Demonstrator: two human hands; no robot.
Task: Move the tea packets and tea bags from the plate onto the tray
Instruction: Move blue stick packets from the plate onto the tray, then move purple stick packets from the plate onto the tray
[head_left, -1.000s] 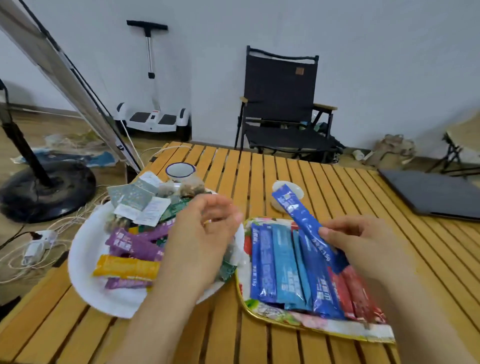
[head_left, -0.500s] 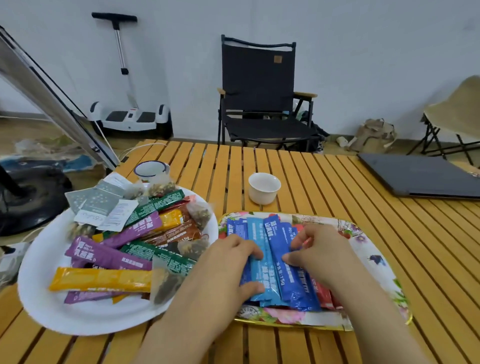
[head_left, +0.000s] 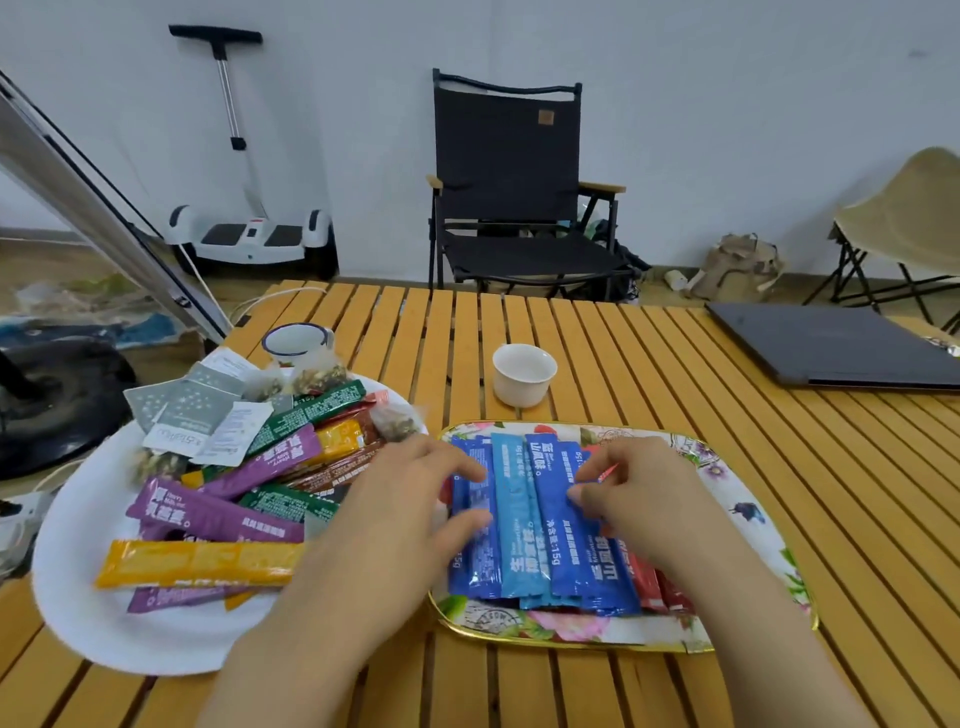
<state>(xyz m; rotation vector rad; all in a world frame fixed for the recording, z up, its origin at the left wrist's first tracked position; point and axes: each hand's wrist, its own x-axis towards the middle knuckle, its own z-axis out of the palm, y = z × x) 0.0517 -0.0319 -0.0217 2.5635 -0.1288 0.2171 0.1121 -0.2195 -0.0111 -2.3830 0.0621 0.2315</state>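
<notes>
A white plate (head_left: 78, 587) at the left holds purple, yellow, green and brown tea packets (head_left: 208, 514), grey and white sachets (head_left: 192, 410) and mesh tea bags (head_left: 395, 423). To its right a floral tray (head_left: 727, 483) carries a row of blue packets (head_left: 524, 519) with red packets (head_left: 649, 577) at their right side. My left hand (head_left: 410, 509) lies flat with its fingers spread on the leftmost blue packets. My right hand (head_left: 639, 493) rests fingertips on the right blue packet. Neither hand lifts anything.
A white cup (head_left: 523, 374) stands behind the tray and an enamel mug (head_left: 297, 343) behind the plate. A closed laptop (head_left: 831, 345) lies at the far right of the slatted wooden table (head_left: 857, 519). A black folding chair (head_left: 511, 192) stands beyond the table.
One second ago my right hand held a blue packet above the tray; that packet now lies in the row. My left hand moved from the plate onto the blue packets.
</notes>
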